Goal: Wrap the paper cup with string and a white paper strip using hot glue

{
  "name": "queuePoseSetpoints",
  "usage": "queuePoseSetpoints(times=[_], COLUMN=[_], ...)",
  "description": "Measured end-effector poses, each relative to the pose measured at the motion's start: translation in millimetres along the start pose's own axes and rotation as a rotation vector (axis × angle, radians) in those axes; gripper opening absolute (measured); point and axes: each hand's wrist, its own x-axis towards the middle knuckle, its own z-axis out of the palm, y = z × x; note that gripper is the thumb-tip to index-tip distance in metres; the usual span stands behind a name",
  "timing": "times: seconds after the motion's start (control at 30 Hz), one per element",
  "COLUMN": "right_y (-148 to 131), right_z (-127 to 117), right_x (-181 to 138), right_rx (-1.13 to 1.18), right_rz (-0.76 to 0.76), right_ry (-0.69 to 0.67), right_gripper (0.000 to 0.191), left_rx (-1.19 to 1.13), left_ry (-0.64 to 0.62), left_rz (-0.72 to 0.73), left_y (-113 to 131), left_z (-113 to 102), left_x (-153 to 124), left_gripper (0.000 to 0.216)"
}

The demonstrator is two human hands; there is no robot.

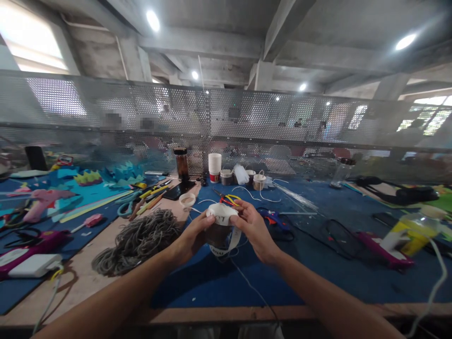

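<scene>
Between my two hands, over the blue table mat, is a small dark grey cup-shaped piece [217, 235] with a white lettered strip [223, 213] across its top. My left hand [197, 231] grips its left side, thumb on the white strip. On the right side my right hand [253, 228] pinches the strip's edge with thumb and fingers. A looser white lettered band [234, 239] hangs down at the right and passes below. A thin pale cord [252, 286] trails from beneath toward the table edge. Just behind the hands lie pliers with yellow and red handles [231, 199].
A heap of grey yarn [141, 240] lies left, with a phone [181, 189] beyond it. At the back stand stacked paper cups [214, 167], small grey pots [226, 177] and a brown jar [181, 165]. A blue glue gun [277, 219] and a bottle of yellow liquid [418, 233] are right.
</scene>
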Motion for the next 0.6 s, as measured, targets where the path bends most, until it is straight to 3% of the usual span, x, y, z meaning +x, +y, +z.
queuePoseSetpoints(times=[0.4,0.6], right_y=[5.4,5.4], right_z=[0.0,-2.7], right_x=[2.8,2.8], right_rx=[-0.067,-0.108], right_rz=[-0.005,-0.049], right_ry=[0.037,-0.017], right_gripper=[0.058,0.054], left_rx=[0.009,-0.017], left_ry=[0.059,0.076], left_rz=[0.009,-0.008], left_y=[-2.1,-2.1], left_z=[-0.3,1.4], left_x=[-0.8,-1.9], left_gripper=[0.04,0.037])
